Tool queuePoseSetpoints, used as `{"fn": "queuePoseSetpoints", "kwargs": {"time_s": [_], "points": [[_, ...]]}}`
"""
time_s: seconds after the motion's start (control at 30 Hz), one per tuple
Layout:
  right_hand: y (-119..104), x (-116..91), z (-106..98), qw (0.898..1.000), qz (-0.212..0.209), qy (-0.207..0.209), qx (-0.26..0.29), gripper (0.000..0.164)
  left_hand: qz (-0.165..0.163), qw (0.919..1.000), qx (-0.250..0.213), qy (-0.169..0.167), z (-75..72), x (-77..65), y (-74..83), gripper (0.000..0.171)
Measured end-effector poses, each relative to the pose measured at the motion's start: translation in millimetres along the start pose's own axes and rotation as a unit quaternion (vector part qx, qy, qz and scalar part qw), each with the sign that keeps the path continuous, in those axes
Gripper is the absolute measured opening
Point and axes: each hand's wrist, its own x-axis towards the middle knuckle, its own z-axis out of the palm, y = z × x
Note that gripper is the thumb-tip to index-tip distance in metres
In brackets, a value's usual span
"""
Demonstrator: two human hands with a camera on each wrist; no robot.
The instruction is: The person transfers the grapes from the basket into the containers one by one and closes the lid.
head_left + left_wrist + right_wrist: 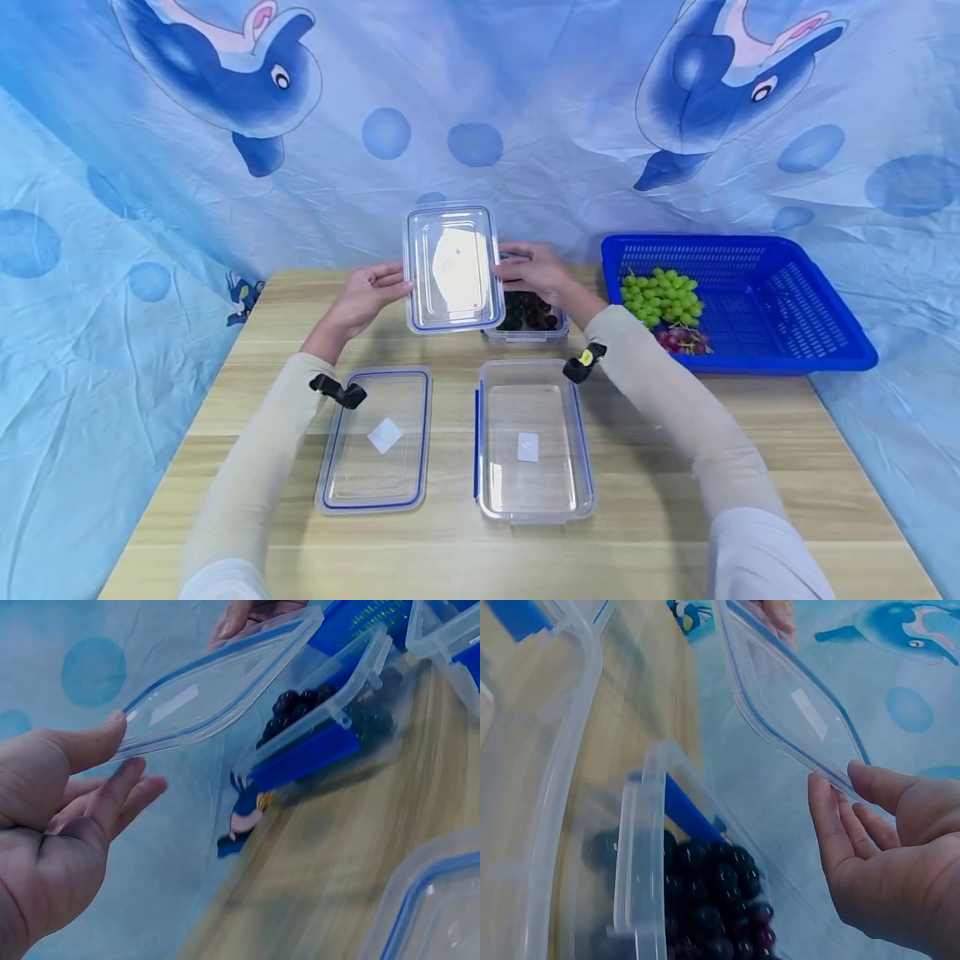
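Raised above the table, a clear lid (454, 268) with a blue seal is held between both hands. My left hand (366, 298) pinches its left edge between thumb and fingers. At the opposite edge, my right hand (538, 271) pinches it the same way. Behind and below the lid stands a clear container of dark grapes (712, 892), partly hidden by lid and right hand in the head view. Nearer the front, a second clear container (536, 442) holds no fruit and has a white label. Left of it lies another lid (377, 442) with a blue seal.
A blue basket (840, 333) stands at the back right of the wooden table (450, 550). Green grapes (660, 297) and red grapes (684, 340) lie in its left part. A blue cloth with dolphins (540, 83) hangs behind the table.
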Motion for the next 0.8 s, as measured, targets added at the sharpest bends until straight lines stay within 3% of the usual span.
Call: {"fn": "queuePoseSetpoints", "kwargs": {"time_s": [0.2, 0.5, 0.8], "points": [[-8.3, -12.5, -26.6, 0.999, -0.025, 0.014, -0.02, 0.055, 0.01, 0.9986, 0.039, -0.035, 20.7, 15.2, 9.1, 0.064], [-14.7, -25.7, -61.0, 0.993, -0.074, 0.063, -0.06, 0.052, 0.071, 0.9964, -0.037, -0.029, 54.3, 44.4, 8.9, 0.056], [-14.6, -27.9, -84.0, 0.986, -0.106, 0.11, -0.066, 0.051, 0.083, 0.9964, 0.006, -0.016, 75.8, 65.3, 11.4, 0.053]]}}
